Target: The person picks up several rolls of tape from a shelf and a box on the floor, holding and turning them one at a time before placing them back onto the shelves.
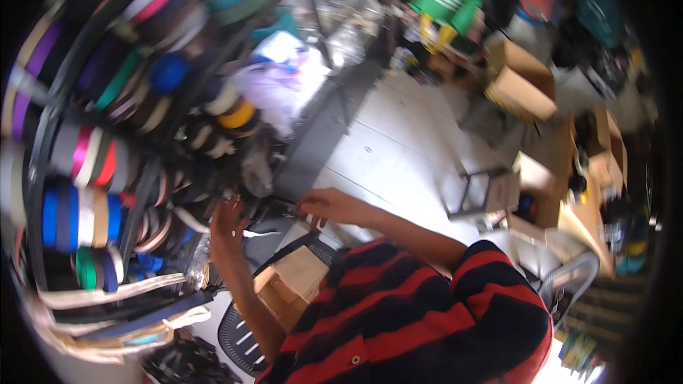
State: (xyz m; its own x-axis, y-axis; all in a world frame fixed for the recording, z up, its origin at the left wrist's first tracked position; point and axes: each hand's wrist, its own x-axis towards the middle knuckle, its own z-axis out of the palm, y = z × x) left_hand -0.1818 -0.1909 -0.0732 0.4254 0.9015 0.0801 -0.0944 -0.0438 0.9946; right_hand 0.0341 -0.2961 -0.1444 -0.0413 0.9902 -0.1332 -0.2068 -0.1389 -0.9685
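Observation:
My left hand is raised beside the lower shelves of rolled strap and ribbon, its fingers pointing up and somewhat apart. Nothing shows in it, though motion blurs the fingers. A thin white strip lies close to its right side. My right hand hangs over a dark chair, with fingers loosely bent downward and apart, and no object visible in them. Between my forearms, against my body, an open cardboard box rests on a black slatted seat.
A black metal rack full of coloured rolls fills the left. Plastic-wrapped goods lie on a dark ledge. Cardboard boxes, a small dark stool and a green bag stand about the tiled floor.

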